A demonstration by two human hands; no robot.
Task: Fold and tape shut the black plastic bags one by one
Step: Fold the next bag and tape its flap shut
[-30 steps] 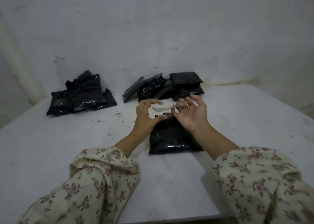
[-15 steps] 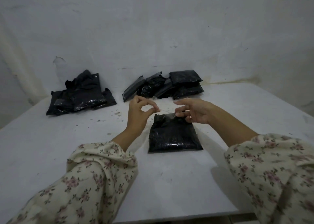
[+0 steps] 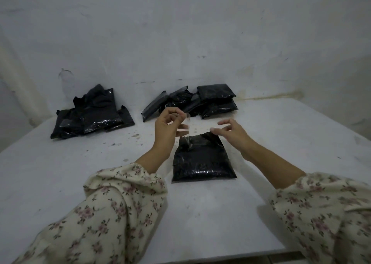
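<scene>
Left hand (image 3: 168, 125) pinching a clear tape strip (image 3: 187, 128), strip hanging over the far edge of the black bag (image 3: 202, 160), flat on the tabletop (image 3: 60, 175), right hand (image 3: 230, 131) loosely curled, holding nothing

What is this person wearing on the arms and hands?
The left sleeve and right sleeve are cream fabric with a small pink floral print and gathered cuffs. The left hand and right hand are bare: no gloves, rings or watch visible.
</scene>
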